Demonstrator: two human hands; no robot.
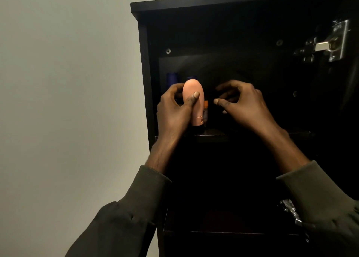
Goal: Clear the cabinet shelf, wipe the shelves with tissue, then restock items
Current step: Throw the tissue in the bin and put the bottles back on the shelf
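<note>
My left hand (174,109) grips a pink oval tube (194,105), thumb across its front, with its dark cap down on the cabinet shelf (211,135). A small orange-capped stick (206,111) stands just right of the tube. Two dark blue caps (172,78) show behind it at the shelf's back left. My right hand (240,101) hovers to the right over the shelf with fingers curled; whether it holds anything is hidden in the dark.
The black cabinet (143,62) stands against a pale wall (68,81). Its door is swung open at the right, with a metal hinge (330,44) showing. A lower shelf (233,232) sits below in deep shadow.
</note>
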